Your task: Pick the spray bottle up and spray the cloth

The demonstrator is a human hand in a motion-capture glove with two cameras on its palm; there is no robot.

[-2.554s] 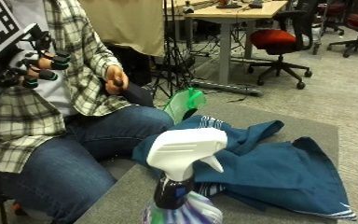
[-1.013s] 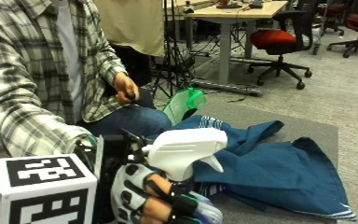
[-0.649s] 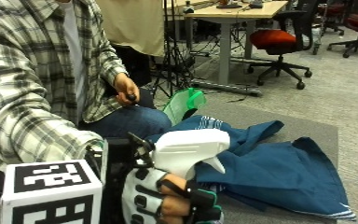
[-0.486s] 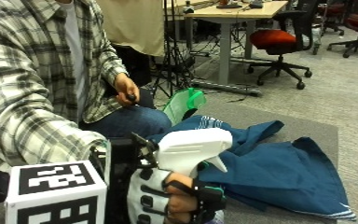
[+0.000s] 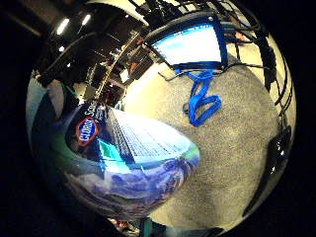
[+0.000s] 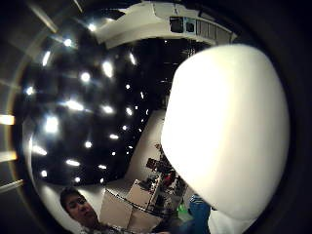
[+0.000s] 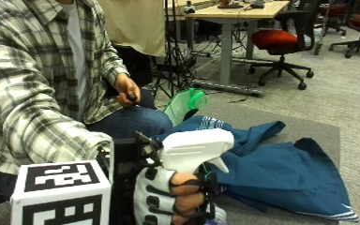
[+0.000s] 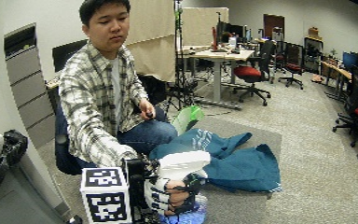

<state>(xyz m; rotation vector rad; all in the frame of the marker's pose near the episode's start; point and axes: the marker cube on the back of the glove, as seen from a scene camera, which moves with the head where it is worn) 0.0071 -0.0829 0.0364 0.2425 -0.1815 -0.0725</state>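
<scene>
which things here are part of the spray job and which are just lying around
Part of the job:
- spray bottle, gripped at its neck by the gloved right hand
- blue cloth on the table

Just lying about:
- green object beside the cloth
- red office chair in the background

On the spray bottle [image 5: 123,163] close to your palm, you can read a red and blue "CLOROX" logo on its label. The other lettering on that label is too small to make out.
</scene>
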